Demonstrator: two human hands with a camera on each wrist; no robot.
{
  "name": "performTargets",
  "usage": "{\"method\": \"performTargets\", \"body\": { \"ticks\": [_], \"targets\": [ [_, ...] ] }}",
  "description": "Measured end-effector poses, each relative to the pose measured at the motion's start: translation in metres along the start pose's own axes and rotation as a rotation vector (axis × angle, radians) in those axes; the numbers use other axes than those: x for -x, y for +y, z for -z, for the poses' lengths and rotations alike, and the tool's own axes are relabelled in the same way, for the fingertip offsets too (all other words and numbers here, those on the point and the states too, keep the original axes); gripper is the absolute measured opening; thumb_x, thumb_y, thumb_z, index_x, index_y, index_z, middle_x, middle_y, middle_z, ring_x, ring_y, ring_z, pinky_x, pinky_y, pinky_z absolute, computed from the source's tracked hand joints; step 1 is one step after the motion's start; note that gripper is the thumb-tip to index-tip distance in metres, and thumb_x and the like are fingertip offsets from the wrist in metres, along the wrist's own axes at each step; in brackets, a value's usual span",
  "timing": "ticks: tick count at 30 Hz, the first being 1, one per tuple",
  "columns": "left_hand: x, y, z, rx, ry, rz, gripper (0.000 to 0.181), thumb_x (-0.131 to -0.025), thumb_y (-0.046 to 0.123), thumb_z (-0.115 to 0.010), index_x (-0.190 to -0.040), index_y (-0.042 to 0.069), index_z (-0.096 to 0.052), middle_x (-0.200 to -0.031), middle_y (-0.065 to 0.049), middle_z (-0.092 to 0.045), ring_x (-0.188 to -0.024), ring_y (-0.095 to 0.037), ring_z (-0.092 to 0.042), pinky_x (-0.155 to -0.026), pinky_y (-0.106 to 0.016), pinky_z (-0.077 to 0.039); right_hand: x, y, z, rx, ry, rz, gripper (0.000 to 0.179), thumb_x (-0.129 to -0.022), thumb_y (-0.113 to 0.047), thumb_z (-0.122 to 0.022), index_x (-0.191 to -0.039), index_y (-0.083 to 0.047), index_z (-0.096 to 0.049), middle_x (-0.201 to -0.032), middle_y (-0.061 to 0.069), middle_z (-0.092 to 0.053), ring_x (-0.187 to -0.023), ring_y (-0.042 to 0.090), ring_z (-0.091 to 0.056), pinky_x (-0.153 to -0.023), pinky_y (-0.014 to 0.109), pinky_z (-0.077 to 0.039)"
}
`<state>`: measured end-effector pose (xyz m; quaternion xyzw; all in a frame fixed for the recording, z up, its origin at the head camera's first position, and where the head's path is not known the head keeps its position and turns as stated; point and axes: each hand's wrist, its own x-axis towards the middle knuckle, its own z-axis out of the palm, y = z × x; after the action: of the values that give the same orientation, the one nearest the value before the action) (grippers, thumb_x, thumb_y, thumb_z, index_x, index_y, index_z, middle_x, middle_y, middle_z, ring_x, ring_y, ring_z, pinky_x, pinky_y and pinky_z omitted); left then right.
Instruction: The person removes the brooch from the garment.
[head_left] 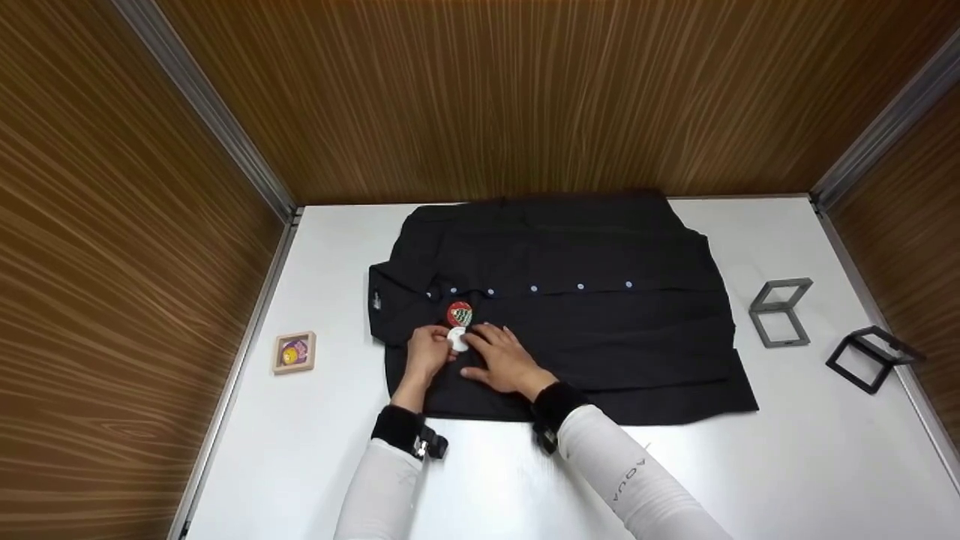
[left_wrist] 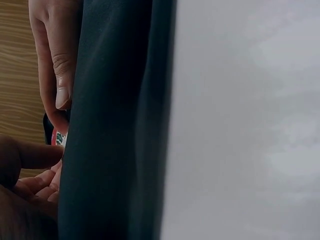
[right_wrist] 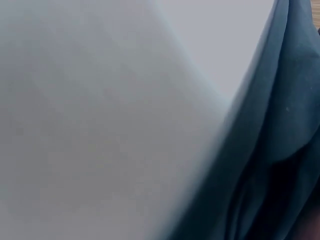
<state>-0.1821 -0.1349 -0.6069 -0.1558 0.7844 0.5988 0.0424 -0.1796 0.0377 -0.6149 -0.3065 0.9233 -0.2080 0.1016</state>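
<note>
A black button-up shirt (head_left: 615, 337) lies spread sideways, its collar to the left. On its chest, just below the row of buttons, sits a round red badge (head_left: 460, 313) with a green and white pattern. Right below that is a round white disc (head_left: 457, 339), whose left edge my left hand (head_left: 426, 354) pinches between thumb and fingers. From the right, my right hand (head_left: 504, 360) lies over the shirt with fingers extended, fingertips at the disc's right edge. In the left wrist view, the left thumb (left_wrist: 42, 156) meets the fingers beside the badge, partly hidden by dark cloth.
A small wooden frame (head_left: 294, 352) with a purple and yellow round piece lies at the left of the white table (head_left: 337, 247). To the right stand a grey hinged frame (head_left: 780, 341) and a black one (head_left: 855, 375). Wood-grain panels (head_left: 480, 97) enclose the table.
</note>
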Motion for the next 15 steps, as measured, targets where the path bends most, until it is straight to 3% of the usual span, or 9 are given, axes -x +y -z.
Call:
{"method": "performTargets", "body": {
  "ticks": [15],
  "targets": [
    [-0.0011,-0.0031,0.0023,0.074,-0.013,-0.006,0.026,-0.076,-0.013,-0.061,-0.102,-0.012,-0.062,-0.077,-0.015,-0.067,-0.061,-0.020,-0.067,-0.057,-0.028,-0.057,0.0032,0.0077,-0.0020,-0.017,-0.038,0.031,0.069,-0.097,-0.051,-0.053,-0.152,-0.014,-0.034,-0.156,0.012,-0.031,-0.146,0.031,-0.018,-0.118,0.048,-0.010]
  ]
}}
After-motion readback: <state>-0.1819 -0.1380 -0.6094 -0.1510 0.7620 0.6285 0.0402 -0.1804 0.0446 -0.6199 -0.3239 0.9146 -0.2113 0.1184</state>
